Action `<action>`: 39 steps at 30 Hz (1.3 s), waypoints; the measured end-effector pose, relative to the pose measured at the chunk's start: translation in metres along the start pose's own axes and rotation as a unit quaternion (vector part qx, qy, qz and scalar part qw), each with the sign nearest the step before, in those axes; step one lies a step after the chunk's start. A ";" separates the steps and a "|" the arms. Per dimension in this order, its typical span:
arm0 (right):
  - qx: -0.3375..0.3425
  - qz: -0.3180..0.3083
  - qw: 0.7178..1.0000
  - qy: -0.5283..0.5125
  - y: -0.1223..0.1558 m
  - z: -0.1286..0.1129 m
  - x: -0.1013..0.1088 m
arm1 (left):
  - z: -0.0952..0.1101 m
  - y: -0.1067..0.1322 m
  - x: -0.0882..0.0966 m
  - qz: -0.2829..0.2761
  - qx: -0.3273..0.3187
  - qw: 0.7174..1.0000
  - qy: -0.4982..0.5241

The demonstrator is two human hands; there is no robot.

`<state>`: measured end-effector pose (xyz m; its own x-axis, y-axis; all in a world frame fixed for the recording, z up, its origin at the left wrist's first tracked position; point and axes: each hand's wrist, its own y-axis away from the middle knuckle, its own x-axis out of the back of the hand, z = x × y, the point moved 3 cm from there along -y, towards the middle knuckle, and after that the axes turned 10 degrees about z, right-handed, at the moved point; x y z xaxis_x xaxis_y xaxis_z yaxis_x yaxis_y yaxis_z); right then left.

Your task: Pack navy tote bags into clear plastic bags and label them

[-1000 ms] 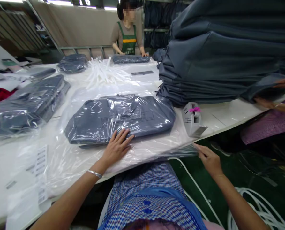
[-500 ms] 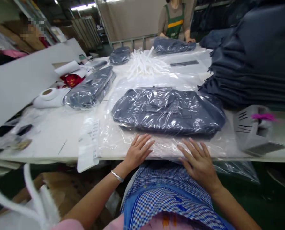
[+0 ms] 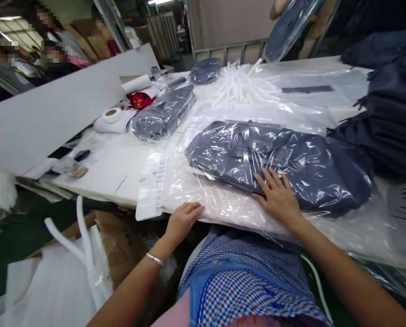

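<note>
Nearest: blue-checked apron (image 3: 243,268) against the tabletop (image 3: 103,168); an open carton (image 3: 121,245) below, to the left. At the edge, left grip (image 3: 184,222) with fingers together and bent over loose clear film (image 3: 230,211); whether it pinches any, cannot tell. Right grip (image 3: 280,199) open, fingers spread, laid on the near side of a wrapped dark bundle (image 3: 312,159), which lies lengthwise in front of the person.

Step in hand, as I judge it: steadying the bundle and settling its film. The next move calls for light, flat pressure on the right and a sure hold on the film edge at left, as the plastic looks slippery.

Left of the bundle, apart, a printed label sheet (image 3: 151,186); farther, a second wrapped bundle (image 3: 163,113). Right, a dark stack (image 3: 393,113). Beyond, heaped white strips (image 3: 240,84); across, a co-worker's raised wrapped piece (image 3: 289,32).
</note>
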<state>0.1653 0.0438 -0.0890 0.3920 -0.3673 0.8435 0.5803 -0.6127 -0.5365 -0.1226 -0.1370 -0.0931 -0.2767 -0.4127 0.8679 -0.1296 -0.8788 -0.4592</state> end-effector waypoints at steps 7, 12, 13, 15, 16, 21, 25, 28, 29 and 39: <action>0.055 0.013 0.996 -0.075 0.057 -0.043 0.040 | -0.012 -0.018 0.020 0.051 -0.040 0.997 -0.048; 0.041 -0.029 0.994 -0.097 0.104 -0.045 0.035 | -0.040 -0.036 0.027 0.057 0.016 0.993 -0.101; 0.036 -0.027 0.994 -0.099 0.105 -0.044 0.035 | -0.048 -0.038 0.028 0.070 0.049 0.991 -0.104; 0.036 -0.003 0.994 -0.105 0.097 -0.045 0.040 | -0.064 -0.037 0.030 0.097 0.143 0.981 -0.086; 0.038 0.017 0.993 -0.107 0.088 -0.045 0.043 | -0.072 -0.034 0.030 0.103 0.196 0.973 -0.058; 0.004 0.087 0.994 -0.066 0.015 -0.040 0.050 | -0.095 -0.017 0.033 0.117 0.429 0.873 0.200; 0.000 0.038 0.999 -0.035 -0.033 -0.030 0.023 | -0.100 -0.017 0.040 0.249 0.505 0.737 0.373; 0.002 0.016 0.999 -0.033 -0.044 -0.024 0.000 | -0.101 -0.017 0.037 0.319 0.542 0.648 0.430; 0.004 0.014 0.999 -0.033 -0.044 -0.023 -0.004 | -0.101 -0.016 0.035 0.327 0.552 0.633 0.434; 0.021 0.027 0.999 -0.040 -0.042 -0.028 -0.002 | -0.069 -0.014 -0.001 0.175 0.589 0.626 0.481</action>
<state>0.1205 0.0508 -0.0677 0.4788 -0.3407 0.8091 0.5850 -0.5634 -0.5834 -0.1864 -0.1077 -0.1006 -0.6103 -0.7919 -0.0213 0.7339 -0.5754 0.3610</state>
